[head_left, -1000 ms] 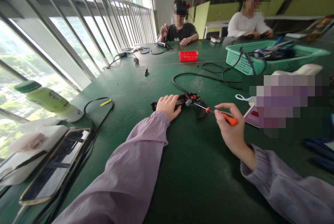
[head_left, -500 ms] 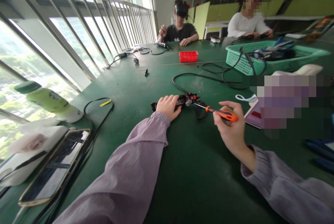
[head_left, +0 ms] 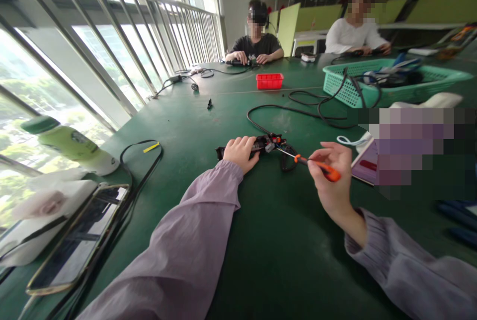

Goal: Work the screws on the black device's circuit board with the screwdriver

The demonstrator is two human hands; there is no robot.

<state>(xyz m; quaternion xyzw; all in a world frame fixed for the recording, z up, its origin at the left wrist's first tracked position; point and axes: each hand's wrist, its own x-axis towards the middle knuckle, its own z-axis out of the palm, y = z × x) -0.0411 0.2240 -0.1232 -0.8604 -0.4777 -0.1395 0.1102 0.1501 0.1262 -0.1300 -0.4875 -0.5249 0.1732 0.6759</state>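
Observation:
A black device (head_left: pixel 269 144) with small red and grey parts lies on the green table, its black cable running off behind it. My left hand (head_left: pixel 241 153) is wrapped over the device's left part. My right hand (head_left: pixel 333 173) holds an orange and black screwdriver (head_left: pixel 328 170) by its handle. The screwdriver's shaft points left, and its tip is at the device's middle; whether it sits in a screw cannot be made out. A black loop-shaped part of the device (head_left: pixel 288 160) shows below the shaft.
A red tray (head_left: pixel 269 81) and a green basket (head_left: pixel 395 92) with cables stand farther back. At left are a bottle (head_left: pixel 74 144), a phone (head_left: pixel 80 240) and a black strap (head_left: pixel 143 181). Two people (head_left: pixel 257 44) (head_left: pixel 354 34) sit across the table.
My right hand's fingers have shifted on the screwdriver handle, which has turned slightly. My left hand has not moved. The person in black has lowered a raised hand to the table.

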